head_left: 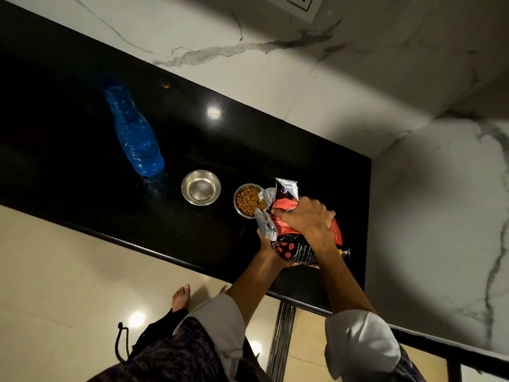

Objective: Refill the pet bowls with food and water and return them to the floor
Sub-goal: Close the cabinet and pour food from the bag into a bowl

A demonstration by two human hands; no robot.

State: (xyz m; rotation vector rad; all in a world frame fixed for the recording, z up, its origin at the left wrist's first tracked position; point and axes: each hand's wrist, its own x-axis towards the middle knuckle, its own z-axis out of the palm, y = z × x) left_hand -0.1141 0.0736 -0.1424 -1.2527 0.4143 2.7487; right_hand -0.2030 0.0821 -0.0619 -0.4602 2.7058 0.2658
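Two small steel bowls stand side by side on the black counter (82,166). The left bowl (201,188) looks empty. The right bowl (246,200) holds brown kibble. A black and red pet food bag (296,244) is tilted with its torn silver mouth over the right bowl's rim. My right hand (308,219) grips the bag from above, near its mouth. My left hand (268,250) holds the bag from underneath and is mostly hidden by it. A blue plastic water bottle (135,133) stands on the counter to the left of the bowls.
White marble walls close in the counter at the back and on the right, with a socket plate (296,2) at the top. Beige floor tiles (55,271) lie below the counter's front edge, where my bare foot (181,296) stands.
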